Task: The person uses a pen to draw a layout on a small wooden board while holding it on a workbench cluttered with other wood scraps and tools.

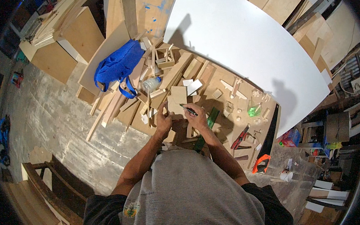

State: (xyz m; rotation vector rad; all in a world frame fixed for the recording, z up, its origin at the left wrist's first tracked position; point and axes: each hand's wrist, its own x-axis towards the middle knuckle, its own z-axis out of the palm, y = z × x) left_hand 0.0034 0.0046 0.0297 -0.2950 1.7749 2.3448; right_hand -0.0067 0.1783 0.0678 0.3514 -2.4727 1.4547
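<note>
In the head view, the right hand (196,119) is gripping a dark pen (189,109), which is slanting toward a pale wooden board (179,95) lying just ahead of and between the hands. The left hand (163,122) is resting at the board's left edge; whether it is pinching the wood or only steadying it, I cannot tell. The work appears to be sitting at an early marking stage: the pen is waiting in position, but no line is showing clearly, so most marking is probably remaining. Offcuts are crowding the counter (223,72) (an orange-handled saw (261,164) is lying idle well right of the hands). Shadow is dimming the board's near part, the pen's tip is blurring into it, and the right forearm is partly covering a green strip (213,118).
</note>
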